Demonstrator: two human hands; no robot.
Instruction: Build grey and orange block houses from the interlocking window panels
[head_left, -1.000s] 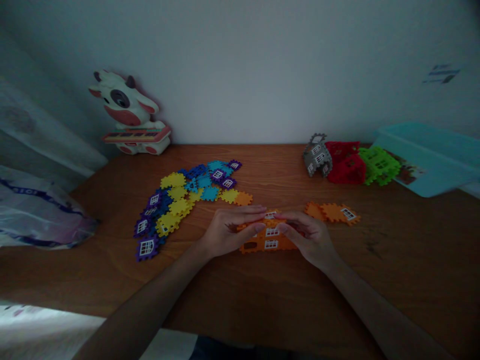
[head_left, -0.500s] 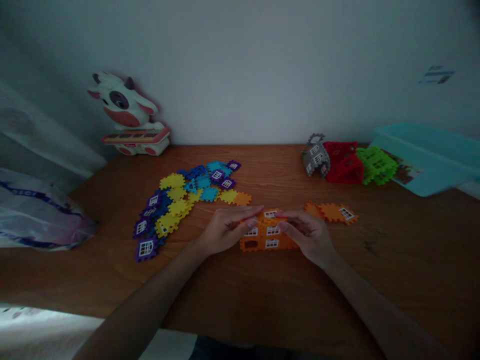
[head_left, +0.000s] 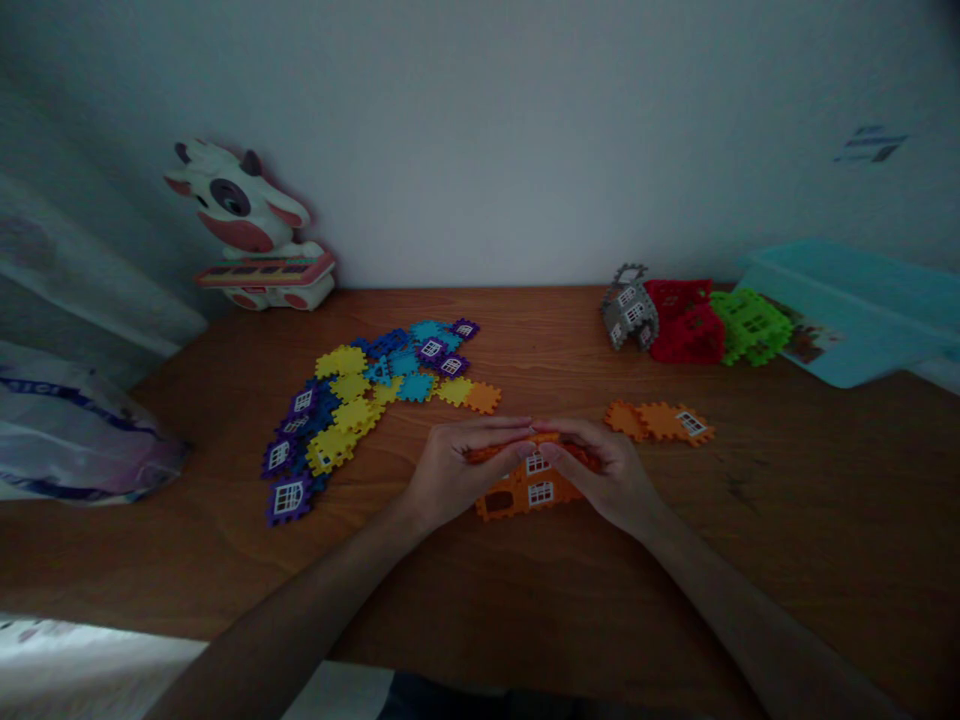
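Observation:
Between both hands stands an orange toy house (head_left: 517,499) of toothed plastic tiles, with white window frames and a dark opening low on its front. My left hand (head_left: 465,465) grips its upper left, thumb on the front and fingers across the top. At the upper right, my right hand (head_left: 596,460) pinches it the same way, the two thumbs almost meeting. The hands cover much of the top and sides. Just behind my right hand lie loose orange tiles (head_left: 658,424), one with a white window. An orange tile (head_left: 483,397) lies beyond my left hand.
Yellow tiles (head_left: 352,413), light blue tiles (head_left: 416,387) and purple window tiles (head_left: 289,498) spread on the left. Grey (head_left: 630,312), red (head_left: 684,330) and green pieces (head_left: 754,325) stand by a turquoise bin (head_left: 847,310). A cow toy (head_left: 251,225) and plastic bag (head_left: 82,430) are at left.
Both hands have closed in over the top of the orange house, thumbs nearer each other. The house's front has tilted slightly and its upper window is now covered.

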